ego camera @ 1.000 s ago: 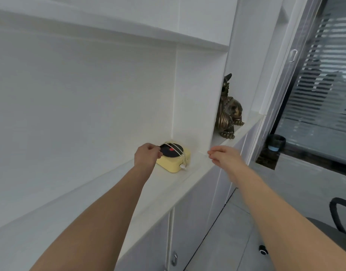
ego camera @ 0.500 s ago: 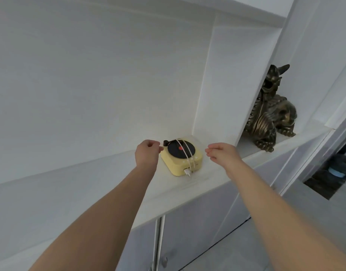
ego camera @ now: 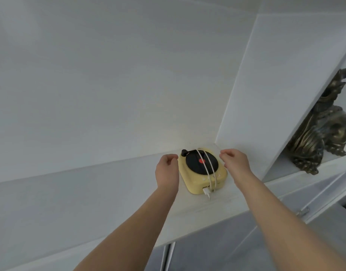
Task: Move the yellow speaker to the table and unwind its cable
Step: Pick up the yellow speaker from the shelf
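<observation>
The yellow speaker (ego camera: 195, 180) lies flat on the white shelf (ego camera: 129, 192), close to the upright divider. Its top carries a black disc with a red centre. A white cable (ego camera: 207, 165) is wound over it in two strands, and the plug hangs at the front edge. My left hand (ego camera: 167, 171) is at the speaker's left side with curled fingers, close to or touching it. My right hand (ego camera: 235, 163) hovers at the speaker's right side, fingers bent and apart, a small gap between them and the speaker.
A dark bronze animal figurine (ego camera: 320, 137) stands in the neighbouring compartment to the right, behind the white divider panel (ego camera: 266, 94). Cabinet doors (ego camera: 207, 251) with a metal handle lie below the shelf edge. The shelf's back wall rises directly behind the speaker.
My right hand has moved left, from beyond the divider to right beside the speaker. The view has swung left and closer to the shelf. The left hand stays at the speaker's left side.
</observation>
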Tool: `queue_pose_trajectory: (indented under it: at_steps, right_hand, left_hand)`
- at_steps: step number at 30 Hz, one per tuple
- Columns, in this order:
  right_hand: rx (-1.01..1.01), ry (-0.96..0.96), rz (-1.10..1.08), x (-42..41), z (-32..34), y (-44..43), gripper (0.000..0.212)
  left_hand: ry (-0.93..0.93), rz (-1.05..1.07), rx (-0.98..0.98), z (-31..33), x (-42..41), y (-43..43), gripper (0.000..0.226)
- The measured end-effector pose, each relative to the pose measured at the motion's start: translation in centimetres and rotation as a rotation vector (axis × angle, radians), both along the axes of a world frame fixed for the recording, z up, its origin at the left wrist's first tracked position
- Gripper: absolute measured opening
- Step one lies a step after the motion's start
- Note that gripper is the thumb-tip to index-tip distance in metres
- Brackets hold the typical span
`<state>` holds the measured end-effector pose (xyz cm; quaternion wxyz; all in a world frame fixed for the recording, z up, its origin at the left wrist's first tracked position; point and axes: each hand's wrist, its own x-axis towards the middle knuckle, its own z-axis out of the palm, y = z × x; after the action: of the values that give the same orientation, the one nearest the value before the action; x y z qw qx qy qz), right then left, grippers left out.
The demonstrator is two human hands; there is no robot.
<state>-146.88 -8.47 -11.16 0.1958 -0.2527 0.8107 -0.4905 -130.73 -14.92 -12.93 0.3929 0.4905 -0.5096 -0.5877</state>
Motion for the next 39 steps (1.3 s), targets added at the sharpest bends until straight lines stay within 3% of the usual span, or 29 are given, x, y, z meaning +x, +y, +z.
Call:
queue_pose_trajectory:
  at_steps: [7, 13, 18, 23, 31, 33, 36, 39]
  right_hand:
    - [0.176, -0.076, 0.031, 0.5, -0.9, -1.0, 0.063]
    - [0.297, -0.166, 0.139, 0.1, -2.3, 0.1, 0.080]
    - [0.359, -0.196, 0.204, -0.7, -3.2, 0.4, 0.119]
    - [0.354, -0.239, 0.279, -1.1, -2.7, 0.4, 0.088]
    - [0.320, -0.331, 0.286, -2.1, -3.6, -0.2, 0.075]
    - [0.314, -0.357, 0.281, -2.3, -3.8, -0.3, 0.080]
    - [0.296, -0.397, 0.267, -2.4, -4.0, -0.6, 0.093]
    - [0.293, -0.391, 0.258, -2.5, -4.0, -0.9, 0.096]
  left_hand:
    - [-0.033, -0.091, 0.040, -1.5, -1.8, -0.1, 0.051]
    - [-0.024, -0.129, 0.085, -3.2, -2.7, 1.2, 0.058]
    - [-0.060, -0.115, 0.073, -3.7, -4.0, 2.1, 0.025]
    - [-0.230, -0.153, -0.023, -4.8, -3.8, 2.2, 0.028]
    - [-0.242, -0.229, 0.007, -4.5, -3.2, 2.0, 0.022]
    - [-0.249, -0.236, -0.006, -4.4, -3.4, 2.2, 0.023]
    - [-0.088, -0.245, 0.114, -3.4, -3.3, 2.9, 0.027]
    - [0.100, -0.317, 0.341, -2.3, -3.5, 3.8, 0.050]
